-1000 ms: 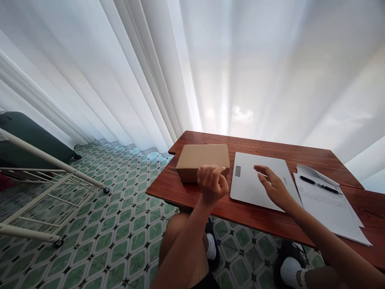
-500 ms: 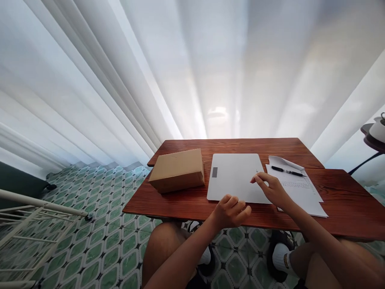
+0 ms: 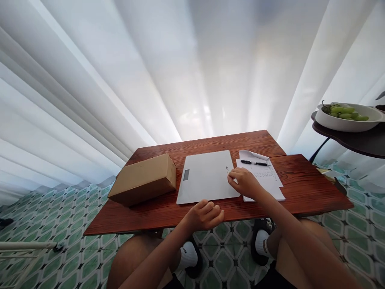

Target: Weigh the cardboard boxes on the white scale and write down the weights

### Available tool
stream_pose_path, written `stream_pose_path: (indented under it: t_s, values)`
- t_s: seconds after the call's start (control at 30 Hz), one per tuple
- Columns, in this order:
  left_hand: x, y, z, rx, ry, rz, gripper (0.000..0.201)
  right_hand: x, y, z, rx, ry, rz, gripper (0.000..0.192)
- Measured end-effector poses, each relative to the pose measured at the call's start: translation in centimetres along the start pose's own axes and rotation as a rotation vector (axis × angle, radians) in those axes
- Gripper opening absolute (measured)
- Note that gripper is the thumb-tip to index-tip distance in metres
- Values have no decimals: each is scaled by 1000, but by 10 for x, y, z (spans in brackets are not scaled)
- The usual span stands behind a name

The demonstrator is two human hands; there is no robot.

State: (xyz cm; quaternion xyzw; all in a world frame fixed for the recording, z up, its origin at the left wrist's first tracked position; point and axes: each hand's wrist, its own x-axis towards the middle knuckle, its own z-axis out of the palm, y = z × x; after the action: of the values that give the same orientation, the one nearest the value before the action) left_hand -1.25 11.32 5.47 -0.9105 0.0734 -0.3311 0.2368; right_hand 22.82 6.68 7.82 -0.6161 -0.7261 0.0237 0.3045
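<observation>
A flat white digital scale [image 3: 207, 176] with a small grey display lies in the middle of the wooden table. My left hand [image 3: 204, 215] is loosely curled at the table's front edge, just below the scale, with nothing seen in its fingers. Over the scale's right edge, close to the papers, my right hand [image 3: 244, 181] hovers or rests with its fingers bent together and no object showing. I cannot tell whether it touches the scale. White sheets of paper [image 3: 266, 186] with handwriting lie to the right, a black pen [image 3: 255, 163] across them.
A closed brown cardboard box [image 3: 144, 176] sits at the table's left. Past the right end, a dark stand [image 3: 345, 138] holds a white dish [image 3: 345, 123] of green grapes [image 3: 345, 111]. White curtains [image 3: 195, 72] hang behind the reddish-brown table [image 3: 315, 188]. A white metal rack [image 3: 27, 245] stands lower left.
My view has swung right, bringing the grapes into sight and shifting the table leftward. Both hands keep much the same curled pose; the right is nearer the scale's right edge.
</observation>
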Motion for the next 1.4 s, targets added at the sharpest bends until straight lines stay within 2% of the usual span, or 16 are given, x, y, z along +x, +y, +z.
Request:
stream_pose_path:
  t_s: [0.1,0.17,0.37,0.47,0.6,0.83,1.0,1.17,1.3,1.4]
  values:
    - [10,2,2,-55,4,72,9,-1,10,-16,-59,6,0,29]
    - [20,3,7,-99,34,130,9,-2,25,-31,-93,37,45,30]
    - [78,8,38,-188,128,318,5,-20,87,-74,-42,114,293,26]
    - [112,19,59,-223,149,330,4,-33,108,-81,-102,104,406,20]
    - [137,37,78,-288,130,297,6,-42,123,-74,-296,-21,483,20]
    - [131,45,89,-345,-9,229,12,-41,136,-57,-385,-125,490,28]
    - [128,48,93,-447,-105,157,15,-35,132,-53,-438,-153,453,21]
    - [127,50,95,-524,-224,84,12,-30,126,-49,-543,-151,411,16]
    - [127,50,97,-567,-280,86,11,-28,125,-45,-611,-149,410,11]
    - [127,50,98,-576,-300,95,11,-27,120,-45,-638,-97,398,12]
